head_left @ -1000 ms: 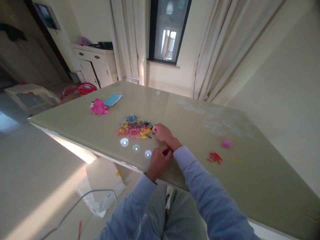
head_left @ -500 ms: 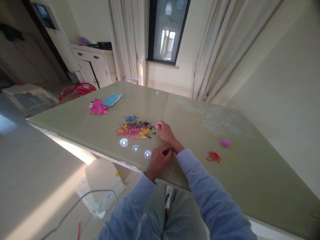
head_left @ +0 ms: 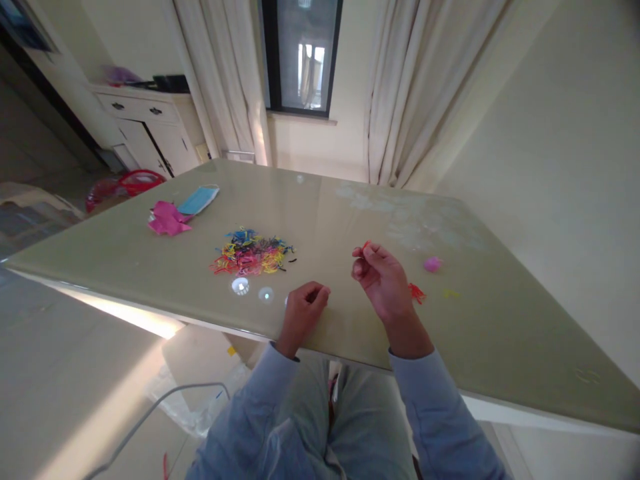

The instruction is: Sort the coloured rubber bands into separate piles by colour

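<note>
Raised over the table, my right hand (head_left: 383, 283) pinches a small red-orange rubber band (head_left: 367, 245) between thumb and forefinger. My left hand (head_left: 303, 313) rests near the front edge, its fingers curled in a loose fist with nothing showing in them. To its upper left lies a pile of small rubber bands (head_left: 253, 257) in blue, yellow, black, pink and red. A smaller heap of red rubber bands (head_left: 417, 293) sits just right of my right hand, partly behind it. Beyond that are a few faint yellow bands (head_left: 451, 293) and a crumpled pink-purple piece (head_left: 433, 264).
A glossy greenish table (head_left: 320, 207) fills the middle. Crumpled pink wrapping (head_left: 169, 219) and a blue face mask (head_left: 199, 199) lie at its far left. A white cabinet (head_left: 150, 127) stands behind, and a grey cable (head_left: 150, 417) runs in front at lower left.
My right hand has left the mixed pile and moved right, carrying a red-orange rubber band. The left hand stays near the table edge. The camera view has turned slightly right.
</note>
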`<state>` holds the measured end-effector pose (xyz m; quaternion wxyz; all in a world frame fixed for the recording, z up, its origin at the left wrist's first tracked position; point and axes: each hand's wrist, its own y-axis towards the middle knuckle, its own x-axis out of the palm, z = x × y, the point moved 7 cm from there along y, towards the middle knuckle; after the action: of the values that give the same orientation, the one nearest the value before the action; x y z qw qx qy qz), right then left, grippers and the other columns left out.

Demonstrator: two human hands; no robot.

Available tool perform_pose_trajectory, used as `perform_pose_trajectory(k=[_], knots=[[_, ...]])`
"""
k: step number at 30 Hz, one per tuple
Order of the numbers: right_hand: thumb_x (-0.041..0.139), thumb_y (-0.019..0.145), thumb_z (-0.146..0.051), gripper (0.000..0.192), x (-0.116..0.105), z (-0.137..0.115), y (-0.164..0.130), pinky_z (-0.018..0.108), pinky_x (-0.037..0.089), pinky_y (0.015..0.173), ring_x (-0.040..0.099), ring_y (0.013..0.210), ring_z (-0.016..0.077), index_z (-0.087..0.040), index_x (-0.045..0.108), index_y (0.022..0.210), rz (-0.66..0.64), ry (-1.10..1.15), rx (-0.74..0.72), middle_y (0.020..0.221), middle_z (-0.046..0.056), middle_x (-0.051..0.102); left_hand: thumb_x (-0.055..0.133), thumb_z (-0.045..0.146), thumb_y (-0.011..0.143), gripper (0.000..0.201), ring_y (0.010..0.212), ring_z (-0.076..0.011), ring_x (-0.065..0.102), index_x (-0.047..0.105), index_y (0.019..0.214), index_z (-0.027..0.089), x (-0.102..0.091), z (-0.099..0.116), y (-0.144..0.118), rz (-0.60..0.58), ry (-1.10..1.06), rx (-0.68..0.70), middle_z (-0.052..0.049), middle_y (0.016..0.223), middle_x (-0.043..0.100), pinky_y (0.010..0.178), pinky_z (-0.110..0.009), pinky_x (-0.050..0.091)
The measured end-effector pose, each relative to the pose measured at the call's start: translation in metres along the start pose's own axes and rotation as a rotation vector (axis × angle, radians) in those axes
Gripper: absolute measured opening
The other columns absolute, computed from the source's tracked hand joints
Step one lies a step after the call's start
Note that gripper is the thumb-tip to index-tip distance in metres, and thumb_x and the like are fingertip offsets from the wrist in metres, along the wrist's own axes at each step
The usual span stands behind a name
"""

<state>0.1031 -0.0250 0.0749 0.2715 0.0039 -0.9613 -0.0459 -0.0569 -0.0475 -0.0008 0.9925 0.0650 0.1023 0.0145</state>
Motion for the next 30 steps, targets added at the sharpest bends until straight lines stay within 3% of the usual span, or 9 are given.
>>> perform_pose_trajectory(k=[6,13,17,22,26,30], knots=[[0.075,0.078,-0.033,0.019,0.014,-0.008,-0.017,0.021,0.042,0.052,0.054,0.057,0.0074,-0.019,0.064,0.083,-0.043,-0.047,-0.029,0.086,0.0,0.069,0.059,0.045,0.082,0.034,0.052,-0.0102,0.046,0.063,0.065,0.016,-0.002,0.003,-0.001,-0.01,-0.016,-0.008,0.002,0.056,0.057,0.051,-0.022,0.035],[0.075,0.077,-0.032,0.019,0.003,-0.014,-0.021,0.019,0.042,0.053,0.052,0.057,0.0064,-0.018,0.064,0.082,-0.02,-0.09,-0.041,0.08,0.0,0.067,0.059,0.044,0.082,0.033,0.05,-0.01,0.047,0.062,0.064,0.016,-0.004,0.004,-0.002,0.001,0.001,-0.001,0.002,0.056,0.058,0.052,-0.022,0.036],[0.073,0.076,-0.037,0.022,-0.037,-0.031,-0.029,0.02,0.04,0.05,0.05,0.055,0.007,-0.018,0.063,0.08,0.119,-0.281,-0.146,0.076,0.0,0.066,0.059,0.044,0.082,0.033,0.052,-0.0104,0.049,0.063,0.065,0.016,-0.004,0.003,-0.003,-0.003,-0.001,-0.006,0.001,0.058,0.059,0.053,-0.022,0.038],[0.07,0.071,-0.043,0.027,-0.12,-0.064,-0.047,0.026,0.046,0.056,0.055,0.057,0.0129,-0.019,0.063,0.08,0.457,-0.988,-0.317,0.069,0.001,0.064,0.06,0.044,0.082,0.032,0.05,-0.01,0.048,0.063,0.066,0.016,-0.004,0.001,-0.003,-0.003,-0.02,0.002,0.002,0.057,0.059,0.052,-0.022,0.038],[0.061,0.072,-0.05,0.032,-0.159,-0.059,-0.049,0.032,0.048,0.064,0.06,0.059,0.017,-0.019,0.065,0.083,0.437,-1.357,-0.239,0.076,0.005,0.069,0.059,0.045,0.082,0.034,0.05,-0.01,0.047,0.063,0.066,0.016,-0.004,0.0,-0.002,-0.007,-0.018,0.012,0.001,0.057,0.059,0.051,-0.022,0.037],[0.055,0.074,-0.052,0.037,-0.168,-0.045,-0.048,0.035,0.049,0.066,0.061,0.061,0.0188,-0.019,0.065,0.086,0.379,-1.433,-0.193,0.08,0.008,0.07,0.059,0.047,0.082,0.035,0.05,-0.0101,0.048,0.063,0.066,0.016,-0.004,0.001,-0.002,-0.008,0.0,0.016,0.001,0.057,0.058,0.051,-0.022,0.037]])
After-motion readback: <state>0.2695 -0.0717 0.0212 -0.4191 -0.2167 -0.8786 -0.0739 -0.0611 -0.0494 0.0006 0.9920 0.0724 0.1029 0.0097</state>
